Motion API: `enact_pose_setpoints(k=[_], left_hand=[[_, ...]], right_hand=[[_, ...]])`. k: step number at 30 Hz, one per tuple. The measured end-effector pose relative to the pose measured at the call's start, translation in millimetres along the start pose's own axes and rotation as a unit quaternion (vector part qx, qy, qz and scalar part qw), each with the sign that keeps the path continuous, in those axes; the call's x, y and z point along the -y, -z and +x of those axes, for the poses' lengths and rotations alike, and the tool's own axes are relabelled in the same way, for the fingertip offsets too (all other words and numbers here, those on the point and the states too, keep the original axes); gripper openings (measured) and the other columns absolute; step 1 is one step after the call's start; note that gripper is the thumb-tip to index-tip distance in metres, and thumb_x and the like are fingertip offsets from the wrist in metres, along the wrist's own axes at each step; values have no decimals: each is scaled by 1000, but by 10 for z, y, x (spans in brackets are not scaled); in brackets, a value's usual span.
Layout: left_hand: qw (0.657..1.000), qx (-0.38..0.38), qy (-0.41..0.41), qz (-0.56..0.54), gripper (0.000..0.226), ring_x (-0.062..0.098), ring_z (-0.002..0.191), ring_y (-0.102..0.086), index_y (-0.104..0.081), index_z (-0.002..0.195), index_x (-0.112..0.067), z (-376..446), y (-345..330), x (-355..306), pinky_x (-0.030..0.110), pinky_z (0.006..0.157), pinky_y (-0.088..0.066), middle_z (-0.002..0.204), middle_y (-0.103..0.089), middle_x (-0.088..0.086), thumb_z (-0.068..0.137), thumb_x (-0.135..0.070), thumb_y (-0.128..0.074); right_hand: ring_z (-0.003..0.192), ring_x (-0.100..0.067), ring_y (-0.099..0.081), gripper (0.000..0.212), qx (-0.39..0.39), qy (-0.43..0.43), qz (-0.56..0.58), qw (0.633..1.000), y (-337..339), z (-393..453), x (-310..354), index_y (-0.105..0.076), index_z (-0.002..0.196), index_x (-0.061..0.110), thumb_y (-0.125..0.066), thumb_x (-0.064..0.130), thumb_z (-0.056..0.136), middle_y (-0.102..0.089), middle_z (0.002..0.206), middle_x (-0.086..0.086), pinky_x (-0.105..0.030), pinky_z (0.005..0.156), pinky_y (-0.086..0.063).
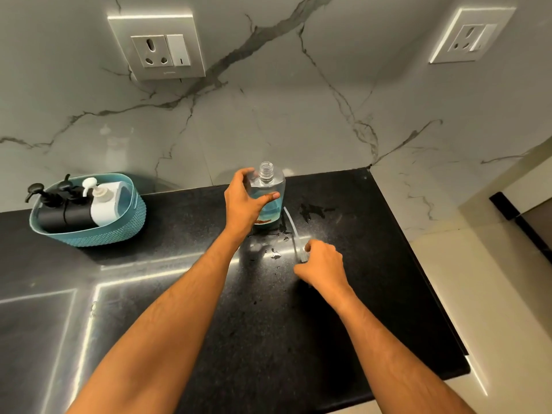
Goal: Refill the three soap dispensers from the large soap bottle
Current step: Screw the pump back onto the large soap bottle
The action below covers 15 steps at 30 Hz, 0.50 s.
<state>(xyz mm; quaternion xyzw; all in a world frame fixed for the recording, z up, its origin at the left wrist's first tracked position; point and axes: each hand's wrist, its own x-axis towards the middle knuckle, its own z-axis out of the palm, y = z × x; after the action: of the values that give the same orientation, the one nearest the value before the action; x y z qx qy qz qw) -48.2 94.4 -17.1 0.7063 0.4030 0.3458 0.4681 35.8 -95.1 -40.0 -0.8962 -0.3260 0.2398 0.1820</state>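
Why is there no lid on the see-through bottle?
It is open: the clear bottle shows a bare threaded neck. Why, the picture cannot tell.

A black speckled desk [373, 264] runs into a corner of grey-veined marble walls [268, 115]. One socket plate [158, 46] sits on the back wall, a second socket [472, 34] on the right wall. Strips of light reflect off the desk's left part. Pale floor [493, 294] shows at right, with what may be a dark door edge [519, 222].
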Motion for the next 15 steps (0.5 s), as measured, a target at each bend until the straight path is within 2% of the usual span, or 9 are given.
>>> enact_pose_setpoints(k=[2,4,6,10,13,15], left_hand=[[1000,-8,0,-11,76,15,119,-63,-56,133,-11,-40,38,-13,28,101,-56,130,-65,2,69,-20,-96],[1000,-18,0,-24,75,16,119,-64,-57,132,-11,-91,92,-41,32,101,-57,129,-66,2,69,-20,-96],[999,-25,-4,-35,74,15,117,-65,-58,131,-12,-143,152,-68,34,101,-58,126,-67,1,68,-22,-96],[998,-35,-16,-46,73,15,118,-66,-58,130,-13,-265,301,-142,36,101,-58,126,-67,0,69,-23,-96],[998,-44,-17,-52,72,14,118,-66,-58,130,-14,-351,430,-169,36,101,-58,125,-67,-3,69,-24,-95],[997,-53,-17,-56,73,14,117,-66,-58,130,-13,-411,541,-176,37,101,-58,125,-67,-3,68,-25,-95]], right_hand=[[90,-24,-61,37,-34,6,14,999,63,19,11,-61,103,16,-79,22,71,-61,95,0,-28,70,-43],[92,-21,-62,42,-59,6,34,998,161,35,36,-61,106,17,-82,23,70,-62,99,0,-28,73,-46],[87,-17,-64,45,-88,13,57,994,282,44,79,-61,107,20,-85,22,69,-63,90,4,-27,69,-49],[71,-9,-66,42,-201,85,81,972,567,-20,255,-65,104,22,-89,26,70,-65,78,10,-25,68,-56],[66,-5,-65,37,-271,137,122,945,782,-76,422,-68,97,20,-91,25,69,-62,74,13,-18,65,-55],[66,-7,-65,36,-309,164,150,925,922,-120,557,-69,92,18,-93,24,66,-64,74,12,-2,64,-45]])
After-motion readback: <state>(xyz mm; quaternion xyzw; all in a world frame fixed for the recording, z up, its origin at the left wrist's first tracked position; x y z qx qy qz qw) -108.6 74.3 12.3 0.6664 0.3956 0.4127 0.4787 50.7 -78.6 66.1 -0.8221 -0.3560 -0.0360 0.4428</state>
